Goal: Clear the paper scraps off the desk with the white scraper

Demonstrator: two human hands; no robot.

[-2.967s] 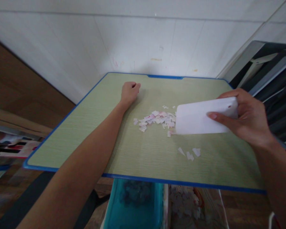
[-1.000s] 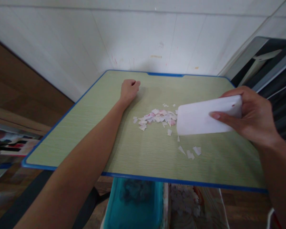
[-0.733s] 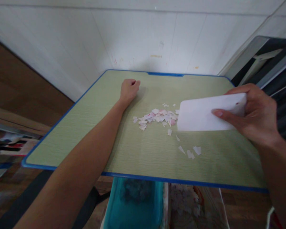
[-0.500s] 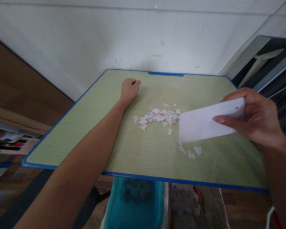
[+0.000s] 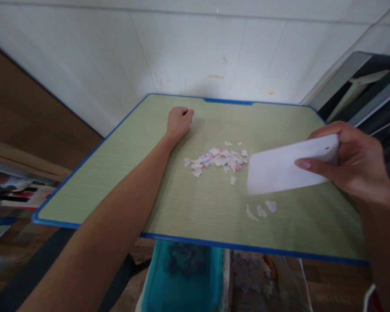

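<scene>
My left hand rests on the far part of the green table as a loose fist, with nothing showing in it. Between my hands lies a small heap of torn paper scraps, mostly white with some pink bits. My right hand grips a white rectangular piece by its right end, thumb on the face toward me and fingers behind. A small dark hole shows near its upper right corner; whether it is a card or a slim box, I cannot tell. Several loose paper scraps lie below it.
The table has a blue edge and stands against a white wall. Below its front edge are a teal bin with greyish contents and a clear bag near more paper scraps. Dark panels lean at the right.
The white piece in my right hand has shifted slightly right, off the nearby scraps, uncovering more of them. My left hand keeps its place on the table; the view has moved a little.
</scene>
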